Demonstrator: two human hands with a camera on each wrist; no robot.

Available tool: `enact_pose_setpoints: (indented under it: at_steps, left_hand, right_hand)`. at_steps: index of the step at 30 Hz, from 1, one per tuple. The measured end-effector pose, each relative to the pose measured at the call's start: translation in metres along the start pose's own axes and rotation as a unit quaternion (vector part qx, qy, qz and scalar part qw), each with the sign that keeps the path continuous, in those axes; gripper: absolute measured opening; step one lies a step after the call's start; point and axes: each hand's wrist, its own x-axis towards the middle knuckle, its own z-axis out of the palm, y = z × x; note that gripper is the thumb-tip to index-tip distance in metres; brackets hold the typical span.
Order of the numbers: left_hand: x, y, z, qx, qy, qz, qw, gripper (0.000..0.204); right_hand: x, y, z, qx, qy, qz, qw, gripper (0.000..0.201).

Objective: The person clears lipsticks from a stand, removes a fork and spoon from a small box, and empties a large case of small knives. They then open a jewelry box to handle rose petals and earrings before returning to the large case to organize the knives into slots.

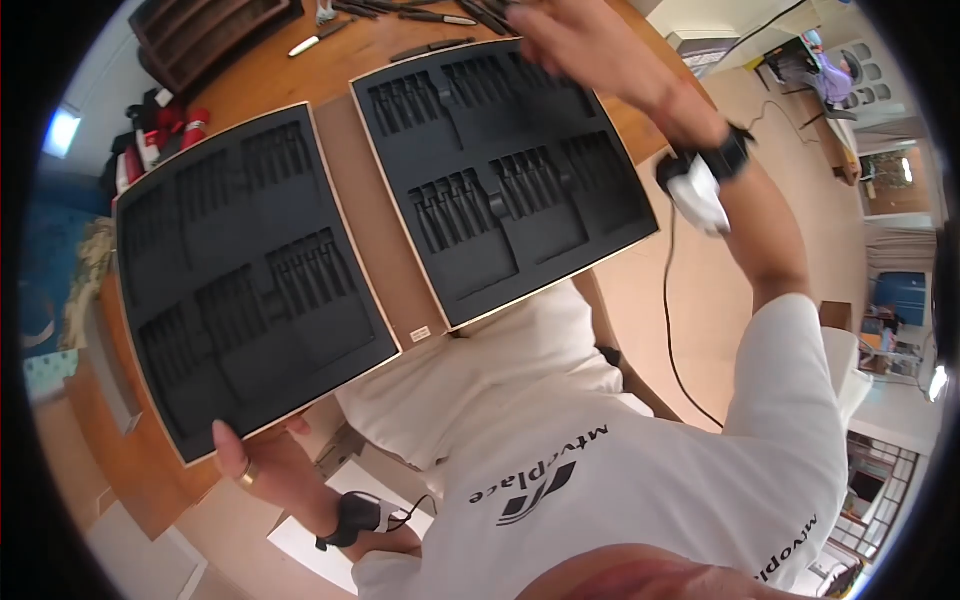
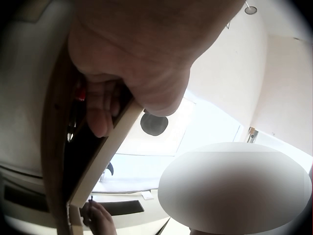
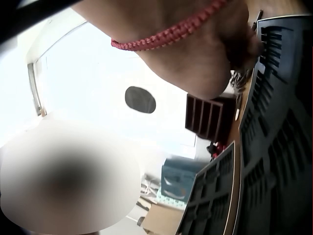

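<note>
A case with two dark slotted trays lies across the table and the person's lap; in the head view its left tray (image 1: 230,215) and right tray (image 1: 520,120) flank a brown middle strip (image 1: 385,220). The left hand (image 1: 270,475) holds the left tray's near edge, thumb over the rim; in the left wrist view this hand (image 2: 142,58) grips the pale edge (image 2: 110,152). Over the right tray's far edge is the right hand (image 1: 590,55), close to dark utensils (image 1: 400,12). Its fingers look bent in the right wrist view (image 3: 210,54); whether they hold anything cannot be told.
A dark wooden compartment box (image 1: 205,40) stands at the table's far left, with red items (image 1: 195,125) beside it. A light-handled utensil (image 1: 310,42) lies on the wooden tabletop (image 1: 270,75). A black cable (image 1: 672,320) hangs on the right.
</note>
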Motion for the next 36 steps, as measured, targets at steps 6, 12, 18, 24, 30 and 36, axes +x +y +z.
enact_pose_setpoints:
  at_steps: [6, 12, 18, 24, 30, 36]
  left_hand:
    - [-0.006, -0.009, -0.018, -0.08, -0.045, 0.053, 0.994, 0.047]
    - [-0.02, 0.008, -0.03, -0.113, 0.148, 0.086, 0.979, 0.055]
    - [-0.055, 0.046, -0.003, 0.22, 0.135, 0.306, 0.917, 0.03]
    - [-0.095, 0.035, 0.12, 0.457, -0.25, 0.52, 0.677, 0.07]
    - [-0.112, 0.011, 0.114, 0.56, -0.323, 0.475, 0.598, 0.086]
    - [-0.117, -0.007, 0.106, 0.651, -0.23, 0.535, 0.488, 0.084]
  right_hand:
    - [0.047, 0.036, 0.037, 0.096, 0.188, -0.184, 0.96, 0.043]
    - [-0.044, 0.042, 0.017, -0.123, 0.071, -0.165, 0.976, 0.054]
    - [-0.131, 0.03, 0.073, 0.207, 0.023, -0.071, 0.976, 0.055]
    - [-0.14, 0.045, 0.084, 0.314, 0.123, -0.086, 0.937, 0.048]
    - [-0.146, 0.044, 0.053, 0.369, 0.139, -0.06, 0.917, 0.046]
    - [-0.168, 0.052, 0.061, 0.429, 0.176, 0.0, 0.886, 0.042]
